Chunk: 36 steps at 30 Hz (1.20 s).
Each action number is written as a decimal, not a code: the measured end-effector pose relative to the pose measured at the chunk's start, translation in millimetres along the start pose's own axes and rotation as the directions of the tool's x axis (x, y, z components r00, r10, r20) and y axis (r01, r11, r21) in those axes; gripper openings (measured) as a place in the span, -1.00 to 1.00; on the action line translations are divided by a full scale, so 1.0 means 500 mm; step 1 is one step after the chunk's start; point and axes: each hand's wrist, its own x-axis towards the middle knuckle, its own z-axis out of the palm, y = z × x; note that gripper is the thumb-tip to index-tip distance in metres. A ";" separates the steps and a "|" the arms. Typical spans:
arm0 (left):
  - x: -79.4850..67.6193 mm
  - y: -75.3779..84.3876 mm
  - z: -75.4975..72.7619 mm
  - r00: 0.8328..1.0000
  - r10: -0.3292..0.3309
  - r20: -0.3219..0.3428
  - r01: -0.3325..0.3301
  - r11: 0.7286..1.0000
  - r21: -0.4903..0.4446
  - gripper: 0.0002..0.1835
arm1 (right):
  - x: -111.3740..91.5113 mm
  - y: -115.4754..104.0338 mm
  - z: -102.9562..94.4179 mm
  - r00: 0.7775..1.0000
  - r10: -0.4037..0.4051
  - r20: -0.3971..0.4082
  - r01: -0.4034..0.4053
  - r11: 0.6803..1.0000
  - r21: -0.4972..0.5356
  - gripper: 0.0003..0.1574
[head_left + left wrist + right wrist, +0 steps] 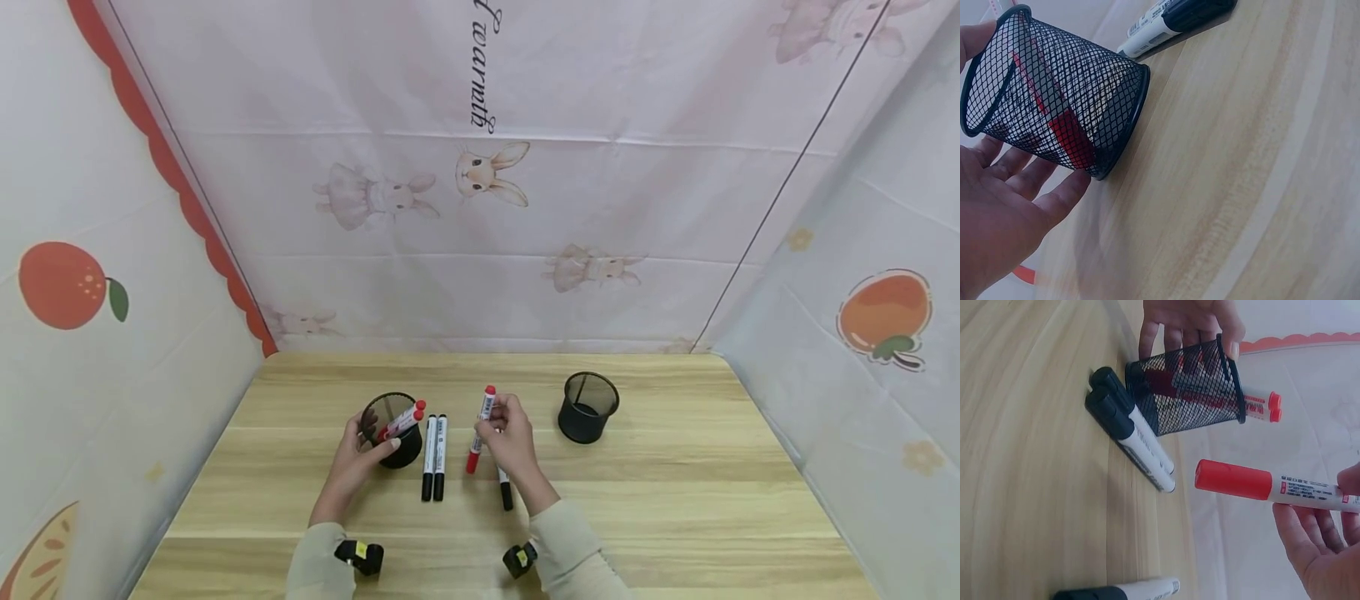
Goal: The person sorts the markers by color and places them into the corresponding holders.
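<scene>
My left hand point(355, 461) grips a black mesh pen cup point(1060, 94) at the left of the table, thumb at the rim and fingers along its side. Two red markers point(1263, 405) lean inside that cup, their ends sticking out over the rim. To the right, my right hand point(513, 437) pinches another red marker point(1235, 480) between thumb and fingers, its red cap pointing down, above the table. Side by side between the hands lie two black-capped markers point(434, 458). A further black-capped marker point(506, 490) lies partly hidden under my right hand.
A second black mesh pen cup point(587, 408) stands upright on the wooden table point(660, 500), right of my right hand. Printed cloth walls point(420, 300) border the table at the back and both sides.
</scene>
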 end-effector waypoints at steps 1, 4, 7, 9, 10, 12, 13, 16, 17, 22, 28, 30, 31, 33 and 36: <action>0.000 0.002 0.000 1.000 -0.006 0.003 0.006 1.000 -0.005 -0.19 | -0.002 -0.010 0.001 1.000 -0.001 -0.004 0.001 1.000 0.005 -0.63; 0.012 -0.020 -0.003 1.000 -0.003 0.000 0.003 1.000 0.004 -0.16 | -0.006 -0.023 0.007 0.999 -0.025 -0.031 0.025 1.000 -0.001 -0.67; 0.035 -0.068 -0.007 1.000 0.024 -0.013 -0.024 0.999 0.032 -0.12 | -0.010 -0.039 0.013 0.998 -0.033 -0.047 0.034 0.999 0.013 -0.69; 0.043 -0.085 -0.008 0.999 0.041 -0.026 -0.040 0.998 0.045 -0.12 | -0.011 -0.043 0.016 0.998 -0.045 -0.041 0.046 0.998 0.033 -0.69; 0.045 -0.089 -0.008 0.998 0.052 -0.025 -0.051 0.997 0.052 -0.12 | -0.011 -0.044 0.017 0.998 -0.050 -0.036 0.052 0.998 0.044 -0.69; 0.044 -0.088 -0.007 0.998 0.061 -0.035 -0.058 0.996 0.062 -0.14 | -0.012 -0.046 0.020 0.998 -0.063 -0.025 0.065 0.996 0.060 -0.71; 0.043 -0.085 -0.007 0.997 0.065 -0.034 -0.063 0.996 0.064 -0.14 | -0.013 -0.047 0.021 0.997 -0.070 -0.021 0.071 0.995 0.065 -0.71; 0.034 -0.066 -0.006 0.998 0.060 -0.020 -0.059 0.996 0.061 -0.14 | -0.013 -0.048 0.023 0.996 -0.091 -0.013 0.092 0.993 0.077 -0.72; 0.034 -0.066 -0.006 0.997 0.074 -0.011 -0.073 0.996 0.056 -0.16 | -0.012 -0.048 0.024 0.995 -0.097 -0.013 0.097 0.992 0.081 -0.72; 0.015 -0.029 -0.003 0.997 0.077 0.006 -0.077 0.997 0.026 -0.19 | -0.008 -0.050 0.030 0.994 -0.110 -0.025 0.112 0.988 0.110 -0.73; 0.006 -0.011 -0.003 0.998 0.061 0.000 -0.061 0.998 0.017 -0.19 | -0.004 -0.057 0.040 0.992 -0.128 -0.018 0.129 0.979 0.159 -0.72; 0.006 -0.012 -0.004 0.998 0.068 -0.003 -0.068 0.998 0.019 -0.20 | -0.004 -0.061 0.043 0.990 -0.139 -0.018 0.140 0.978 0.156 -0.72; 0.006 -0.015 -0.005 0.997 0.075 -0.004 -0.075 0.997 0.024 -0.20 | -0.003 -0.063 0.044 0.990 -0.143 -0.021 0.144 0.978 0.152 -0.72; 0.008 -0.021 -0.006 0.997 0.079 0.003 -0.079 0.996 0.035 -0.21 | -0.002 -0.066 0.047 0.988 -0.151 -0.027 0.153 0.977 0.147 -0.72; 0.009 -0.025 -0.006 0.997 0.072 0.006 -0.072 0.996 0.059 -0.21 | -0.002 -0.068 0.049 0.986 -0.161 -0.031 0.164 0.977 0.137 -0.72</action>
